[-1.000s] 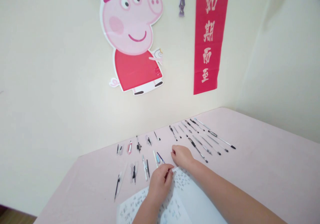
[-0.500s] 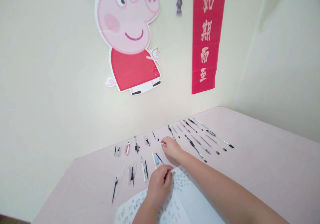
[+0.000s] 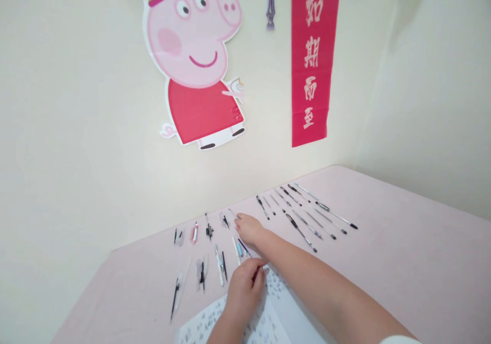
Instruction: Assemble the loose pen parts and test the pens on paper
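The right hand lies knuckles-up on the desk, fingers curled down onto a small pen part at the end of the far row; whether it is pinched yet I cannot tell. The left hand is closed around a thin dark pen over the open notebook. The part looks light, stiff and smooth, likely to roll or skid, so a fingertip pinch across its middle seems best. Around it lie short caps and clips, clear barrels, and to the right a row of whole pens.
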Available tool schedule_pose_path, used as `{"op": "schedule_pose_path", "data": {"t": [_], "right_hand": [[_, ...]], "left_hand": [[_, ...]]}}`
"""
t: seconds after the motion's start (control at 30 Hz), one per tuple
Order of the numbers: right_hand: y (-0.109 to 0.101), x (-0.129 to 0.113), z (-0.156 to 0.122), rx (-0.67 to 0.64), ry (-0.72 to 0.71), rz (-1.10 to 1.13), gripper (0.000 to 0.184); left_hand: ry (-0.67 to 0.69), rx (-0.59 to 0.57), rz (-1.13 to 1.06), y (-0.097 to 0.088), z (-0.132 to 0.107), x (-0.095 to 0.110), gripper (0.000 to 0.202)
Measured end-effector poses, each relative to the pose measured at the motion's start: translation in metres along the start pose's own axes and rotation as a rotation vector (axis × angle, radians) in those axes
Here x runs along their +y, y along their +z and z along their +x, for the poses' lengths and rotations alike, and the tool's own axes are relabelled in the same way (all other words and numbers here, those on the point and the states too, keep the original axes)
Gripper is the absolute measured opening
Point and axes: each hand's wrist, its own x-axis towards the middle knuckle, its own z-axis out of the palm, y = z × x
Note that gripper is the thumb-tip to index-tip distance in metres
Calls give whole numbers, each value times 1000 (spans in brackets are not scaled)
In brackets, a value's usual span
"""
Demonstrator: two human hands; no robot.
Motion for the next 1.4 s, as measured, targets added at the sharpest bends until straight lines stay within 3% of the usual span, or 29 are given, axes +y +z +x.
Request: {"op": "schedule_pose_path", "data": {"t": [0.5,0.93,1.07,1.2,1.4], "right_hand": [[-17,-2,-68,-2,66,-115,27],[-23,10,-82,170,-44,66,24],[-25,10,-82,244,-77,288,28],[-28,3,-82,238,-76,630,38],[-31,-15,-83,178,25,1024,16]], "left_hand": [[7,30,-9,1,-1,2,23],[-78,155,-139,1,3,-7,22],[-192,201,-339,2,5,-8,20],[-369,304,-649,-1,8,-9,27],[-481,388,-916,-5,10,-8,50]]}}
